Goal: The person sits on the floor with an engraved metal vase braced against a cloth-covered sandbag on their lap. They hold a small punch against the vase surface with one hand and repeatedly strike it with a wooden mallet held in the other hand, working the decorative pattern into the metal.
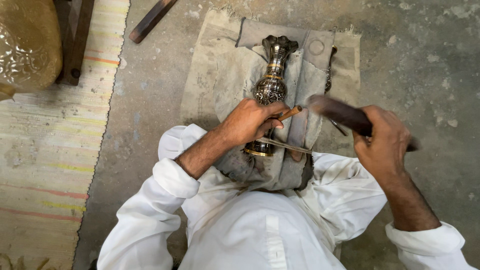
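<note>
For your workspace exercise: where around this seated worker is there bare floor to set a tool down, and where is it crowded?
Bare concrete floor lies right of the cloth mat, and a strip between mat and striped rug. Crowded: the lap, where the left hand steadies the metal vase and the right hand swings a mallet.

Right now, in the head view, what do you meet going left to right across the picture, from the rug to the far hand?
Striped rug → left hand resting on the engraved metal vase → thin wooden-handled tool held in that hand → dark mallet, blurred → right hand gripping it → bare concrete floor.
</note>
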### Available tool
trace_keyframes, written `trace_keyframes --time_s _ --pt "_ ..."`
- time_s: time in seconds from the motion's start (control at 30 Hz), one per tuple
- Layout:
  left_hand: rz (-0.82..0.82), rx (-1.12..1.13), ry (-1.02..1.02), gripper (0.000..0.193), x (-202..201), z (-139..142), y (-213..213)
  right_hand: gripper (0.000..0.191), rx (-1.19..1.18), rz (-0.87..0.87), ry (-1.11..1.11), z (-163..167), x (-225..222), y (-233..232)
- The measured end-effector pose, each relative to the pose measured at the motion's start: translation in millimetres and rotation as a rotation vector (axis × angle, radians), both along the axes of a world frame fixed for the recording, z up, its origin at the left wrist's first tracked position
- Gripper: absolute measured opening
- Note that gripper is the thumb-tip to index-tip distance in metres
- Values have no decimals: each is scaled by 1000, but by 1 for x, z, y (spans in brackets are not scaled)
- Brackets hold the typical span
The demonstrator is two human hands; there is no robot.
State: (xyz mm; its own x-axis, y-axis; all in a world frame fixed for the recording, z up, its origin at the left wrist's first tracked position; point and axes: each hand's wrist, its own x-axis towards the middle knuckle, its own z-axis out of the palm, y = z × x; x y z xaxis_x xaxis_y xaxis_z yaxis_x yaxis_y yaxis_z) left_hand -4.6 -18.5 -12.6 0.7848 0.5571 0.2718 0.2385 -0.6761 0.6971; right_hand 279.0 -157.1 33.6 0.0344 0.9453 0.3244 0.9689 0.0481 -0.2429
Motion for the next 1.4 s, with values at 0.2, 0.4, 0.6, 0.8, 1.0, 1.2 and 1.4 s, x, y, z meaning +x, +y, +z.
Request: trace_keyframes --time_s 0.2,0.4,0.6,0.8,1.0,1.2,1.4 --pt "-3 -31 -23 32 -2 2 0 34 -100 -21 -93 1 1 -1" --pt "44 -7 -3 35 2 3 -1 34 -55 -47 54 5 2 4" --pt "34 -53 -28 33 4 2 0 38 -242 -73 -27 3 1 2" --pt "247 -280 -220 36 -17 5 0 37 -581 -231 283 -41 15 -10" --pt "112 -211 -209 42 -15 10 -3 29 -552 -150 1011 -108 -4 -38" --pt "54 -55 -21 37 1 9 2 28 -439 -65 935 -110 -10 -43" --pt "62 9 47 35 3 4 5 31 -83 -331 772 -60 -13 -21"
